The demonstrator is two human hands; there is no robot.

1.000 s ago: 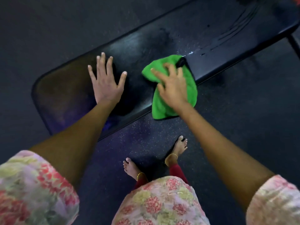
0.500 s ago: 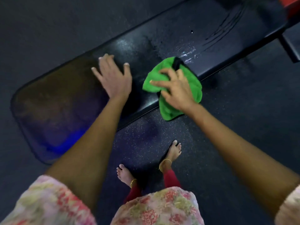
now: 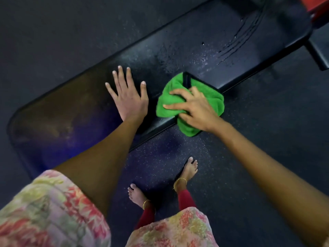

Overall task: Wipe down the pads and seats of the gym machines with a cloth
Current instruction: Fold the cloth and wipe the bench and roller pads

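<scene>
Cloth (image 3: 179,104), green and bunched, sits on the near edge of the bench (image 3: 160,56), partly draped over the side w/ a fold hanging below the pad's lip. Right hand (image 3: 194,108) lies on top of it, fingers spread and curled into the fabric, gripping it so it moves as 1 wad instead of sliding loose; thumb side reaches toward the pad's middle. A dark strip shows thru a gap in the cloth's far side, prob. the pad itself.

Left hand (image 3: 127,97) is flat on the pad just beside the cloth, fingers straight and splayed, holding nothing. It looks like a brace: the person leans over the bench and takes weight on that palm while the other arm works.

Bench pad is long, black, runs diagonally. Wet streaks and droplets glisten on the far-right stretch; the left end looks dull and smudged, likely not wiped yet. Judging by that, the job is partway along this pad.

2 bare feet (image 3: 137,195) stand on the speckled rubber floor (image 3: 267,139) close to the bench edge. Floral sleeves frame the lower corners.
</scene>
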